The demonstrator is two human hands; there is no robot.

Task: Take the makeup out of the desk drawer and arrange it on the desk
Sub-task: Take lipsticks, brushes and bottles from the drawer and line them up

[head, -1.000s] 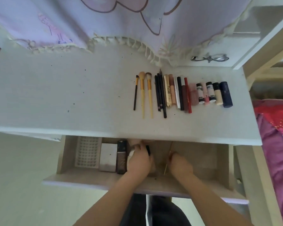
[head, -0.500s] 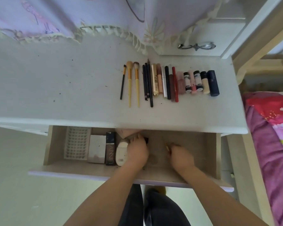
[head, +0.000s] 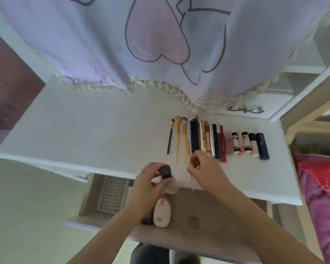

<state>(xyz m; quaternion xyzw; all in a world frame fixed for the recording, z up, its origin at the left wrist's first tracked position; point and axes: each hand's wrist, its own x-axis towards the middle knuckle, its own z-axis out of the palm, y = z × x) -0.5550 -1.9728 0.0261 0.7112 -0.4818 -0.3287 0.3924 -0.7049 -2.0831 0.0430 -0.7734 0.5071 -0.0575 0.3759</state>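
My left hand is raised over the front edge of the white desk, closed around a small bottle with a dark round cap and a pale body. To its right, my right hand pinches a thin yellow-handled brush that lies beside the row of makeup. That row holds brushes, dark pencils, tubes and small bottles side by side. Below, the open drawer shows a cream oval case and a white perforated tray.
A lilac curtain with a fringe hangs over the back of the desk. A metal drawer handle sits at the back right. A pink and red bed cover lies to the right. My legs are under the drawer.
Both hands have come up out of the drawer to the desk edge, the left one bringing the dark-capped bottle, the right one the thin brush. The camera tilted up.
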